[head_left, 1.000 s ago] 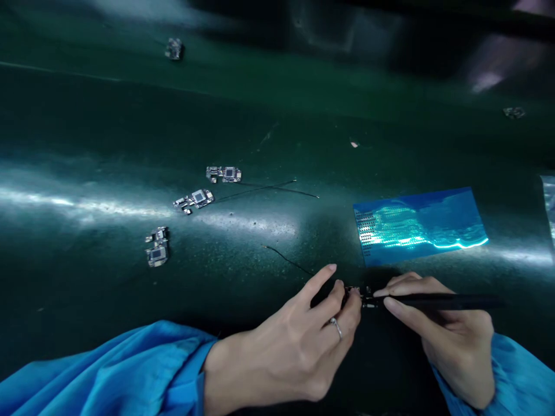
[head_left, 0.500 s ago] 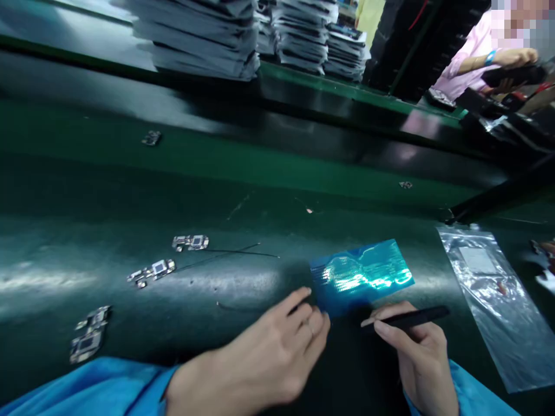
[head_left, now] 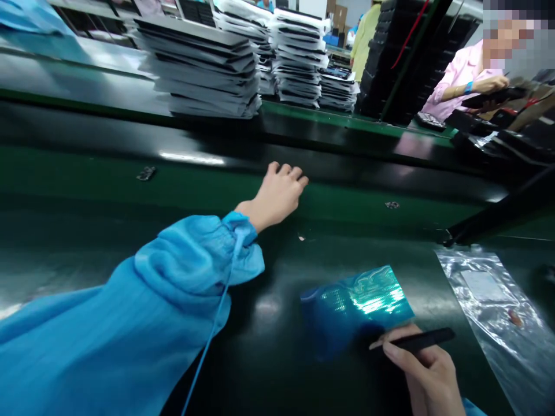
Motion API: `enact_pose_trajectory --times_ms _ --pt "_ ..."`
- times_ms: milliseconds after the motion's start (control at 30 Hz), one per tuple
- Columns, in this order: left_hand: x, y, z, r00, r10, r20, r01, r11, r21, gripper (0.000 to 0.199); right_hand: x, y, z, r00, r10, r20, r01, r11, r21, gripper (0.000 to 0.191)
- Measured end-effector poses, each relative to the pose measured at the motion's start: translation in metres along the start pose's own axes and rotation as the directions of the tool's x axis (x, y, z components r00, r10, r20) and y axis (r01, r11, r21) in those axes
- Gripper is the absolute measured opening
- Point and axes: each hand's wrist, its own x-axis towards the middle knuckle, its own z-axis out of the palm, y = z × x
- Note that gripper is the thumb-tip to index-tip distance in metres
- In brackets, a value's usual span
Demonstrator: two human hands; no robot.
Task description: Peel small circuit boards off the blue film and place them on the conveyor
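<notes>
Left hand (head_left: 280, 193), fingers curled and holding nothing, rests at the green belt's (head_left: 130, 179) far edge; right hand (head_left: 427, 370) grips black tweezers (head_left: 418, 341) beside the blue sheet (head_left: 359, 303).

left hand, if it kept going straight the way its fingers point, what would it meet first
The left hand points up and away across the green belt. Next in line is the dark glossy strip just past its fingertips, then the stacked trays; depth is uncertain.

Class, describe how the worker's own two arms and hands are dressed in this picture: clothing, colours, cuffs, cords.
The left hand is bare, below a loose bright blue sleeve gathered at an elastic cuff; a thin blue cord runs along the sleeve from the cuff. The right hand is bare too, with a sliver of blue cuff at the frame edge.
</notes>
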Motion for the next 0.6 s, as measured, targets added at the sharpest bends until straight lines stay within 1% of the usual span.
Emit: enact_pose_trajectory --times_ms 67,100,133,167,200,233,300,333,367,400,467,500,533,600 --pt "0.002 0.017 -0.003 0.997 0.071 0.015 -0.071 0.997 -0.014 0.029 0.005 -0.005 -0.004 0.999 -0.033 0.007 0.033 0.999 -0.028 0.017" --pt "0.001 0.028 -0.004 0.993 0.113 0.025 -0.112 0.993 -0.025 0.028 0.01 -0.01 -0.007 0.997 -0.082 0.0 0.082 0.995 -0.056 0.017" --pt "0.0 0.038 -0.006 0.987 0.155 0.033 -0.154 0.987 -0.037 0.028 0.019 -0.017 -0.011 0.986 -0.164 -0.013 0.162 0.98 -0.114 0.017" --pt "-0.003 0.049 -0.008 0.979 0.2 0.039 -0.198 0.979 -0.051 0.027 0.031 -0.025 -0.015 0.966 -0.255 -0.031 0.246 0.952 -0.183 0.017" --pt "-0.008 0.059 -0.01 0.968 0.247 0.04 -0.245 0.967 -0.065 0.027 0.046 -0.035 -0.02 0.923 -0.384 -0.014 0.363 0.882 -0.3 0.02" --pt "-0.014 0.068 -0.012 0.954 0.299 0.035 -0.296 0.952 -0.078 0.028 0.064 -0.045 -0.023 0.868 -0.495 0.029 0.449 0.759 -0.472 0.025" --pt "-0.031 0.081 -0.015 0.92 0.391 0.007 -0.388 0.916 -0.102 0.03 0.106 -0.064 -0.029 0.832 -0.555 0.007 0.437 0.648 -0.624 0.02" --pt "-0.041 0.086 -0.016 0.904 0.427 -0.009 -0.425 0.898 -0.112 0.032 0.127 -0.073 -0.03 0.825 -0.565 0.008 0.413 0.594 -0.69 0.017" --pt "-0.051 0.089 -0.017 0.894 0.447 -0.037 -0.448 0.884 -0.134 0.034 0.147 -0.081 -0.031 0.831 -0.556 0.026 0.379 0.531 -0.758 0.013" --pt "-0.062 0.091 -0.016 0.889 0.453 -0.065 -0.457 0.873 -0.169 0.032 0.166 -0.086 -0.031 0.839 -0.543 0.035 0.334 0.463 -0.821 0.012" --pt "-0.083 0.089 -0.012 0.903 0.411 -0.128 -0.43 0.877 -0.217 0.029 0.198 -0.094 -0.027 0.862 -0.502 0.067 0.257 0.32 -0.912 0.013" --pt "-0.092 0.086 -0.007 0.908 0.388 -0.157 -0.415 0.881 -0.225 0.03 0.21 -0.095 -0.024 0.875 -0.476 0.086 0.23 0.252 -0.94 0.015" --pt "-0.101 0.083 -0.002 0.902 0.386 -0.192 -0.423 0.878 -0.222 0.032 0.22 -0.096 -0.02 0.888 -0.447 0.106 0.21 0.19 -0.959 0.019" --pt "-0.117 0.073 0.01 0.875 0.401 -0.27 -0.46 0.864 -0.207 0.035 0.234 -0.095 -0.01 0.91 -0.387 0.148 0.194 0.084 -0.977 0.023"
